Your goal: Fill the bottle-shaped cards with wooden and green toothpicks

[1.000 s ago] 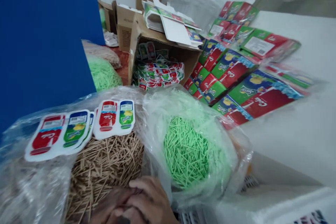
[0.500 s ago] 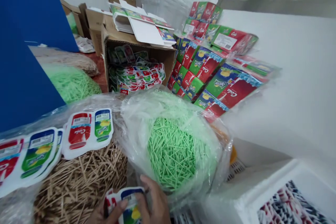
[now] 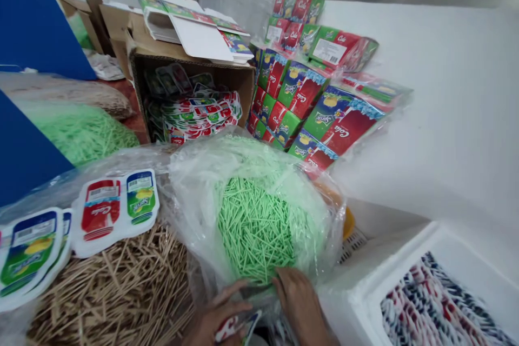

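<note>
My left hand (image 3: 221, 316) is at the bottom middle, fingers closed on a flat printed packet (image 3: 227, 328) with red and white Cola lettering, mostly covered by the fingers. To its right, my right hand (image 3: 298, 300) bends its fingers down at the near edge of the thin green sticks (image 3: 255, 227); what its fingertips grip is hidden. These sticks fill a clear plastic bag (image 3: 194, 184). On the left, flat jar-shaped Cola and Sprite packets (image 3: 117, 205) lie over brown sticks (image 3: 121, 286).
Behind the bag, a cardboard box (image 3: 247, 86) on its side holds many printed packets. Cola and Sprite cartons (image 3: 340, 119) are stacked against the white wall. At right stands a white foam box (image 3: 352, 308) of red, white and dark pieces. A blue panel (image 3: 24, 135) is at left.
Both hands have moved right, from over the brown sticks to the near edge of the green sticks. My right hand has left the packet's face; the left keeps it. The view has shifted slightly right.
</note>
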